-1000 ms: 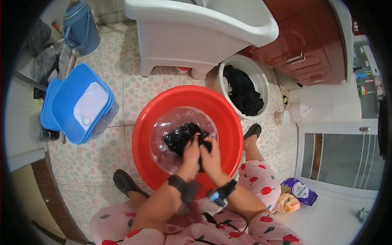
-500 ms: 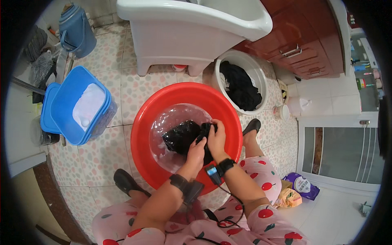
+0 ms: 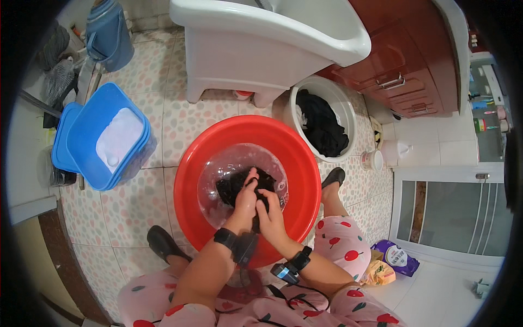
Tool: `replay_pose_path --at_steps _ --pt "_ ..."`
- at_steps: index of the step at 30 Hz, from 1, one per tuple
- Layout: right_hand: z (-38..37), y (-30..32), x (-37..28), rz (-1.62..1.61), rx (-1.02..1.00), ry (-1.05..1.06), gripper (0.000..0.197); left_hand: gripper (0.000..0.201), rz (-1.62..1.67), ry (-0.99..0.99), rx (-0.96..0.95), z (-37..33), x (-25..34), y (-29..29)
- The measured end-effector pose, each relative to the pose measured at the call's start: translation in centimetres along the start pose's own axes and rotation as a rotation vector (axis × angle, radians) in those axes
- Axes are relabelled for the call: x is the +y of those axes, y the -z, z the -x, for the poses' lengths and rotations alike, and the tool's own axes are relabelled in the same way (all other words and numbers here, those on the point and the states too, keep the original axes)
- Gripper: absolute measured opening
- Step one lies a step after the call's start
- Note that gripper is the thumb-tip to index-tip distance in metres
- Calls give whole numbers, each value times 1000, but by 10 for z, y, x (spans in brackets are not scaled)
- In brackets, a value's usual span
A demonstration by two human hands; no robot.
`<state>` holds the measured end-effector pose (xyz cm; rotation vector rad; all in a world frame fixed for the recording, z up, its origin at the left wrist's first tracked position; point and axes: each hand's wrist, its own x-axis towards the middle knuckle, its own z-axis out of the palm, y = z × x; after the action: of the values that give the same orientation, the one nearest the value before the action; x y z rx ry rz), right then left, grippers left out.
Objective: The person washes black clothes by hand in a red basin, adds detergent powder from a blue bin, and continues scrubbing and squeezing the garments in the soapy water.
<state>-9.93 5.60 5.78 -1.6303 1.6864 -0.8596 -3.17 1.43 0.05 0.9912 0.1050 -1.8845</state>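
A wet black garment [image 3: 229, 188] lies partly in the sudsy water of a large red basin [image 3: 190, 147], which stands in front of me on the floor. Over the bunched cloth, my left hand [image 3: 246, 200] grips one side. My right hand [image 3: 271, 217] presses in from the other side, with black fabric showing between the two. Both sets of fingers are curled on the garment, close together near the basin's middle. Some of the cloth is hidden under my hands, so its kind cannot be made out.
Behind the basin to the right, a whitish tub [image 3: 353, 117] holds more dark clothes [image 3: 322, 125]. A blue container [image 3: 81, 133] with white powder [image 3: 119, 137] stands left. A white sink stand [image 3: 234, 54] rises at the back, beside red-brown cabinets [image 3: 400, 52].
My right hand has come down and left from the basin's right side, and my left hand has moved up and left. The bunched cloth has shifted with them.
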Motion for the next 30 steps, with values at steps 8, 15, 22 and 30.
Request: replay_pose_path --at_steps 8,15,22,30 --pt "-34 5 40 148 212 -16 30 35 103 136 -80 15 -14 -28" --pt "-66 19 48 100 261 -87 24 29 189 174 -146 16 -18 -28" --pt "-9 5 3 -4 -81 99 32 30 205 214 -34 -3 12 -8" --pt "-21 -12 43 145 137 -66 42 28 107 258 -1 -2 -11 -9"
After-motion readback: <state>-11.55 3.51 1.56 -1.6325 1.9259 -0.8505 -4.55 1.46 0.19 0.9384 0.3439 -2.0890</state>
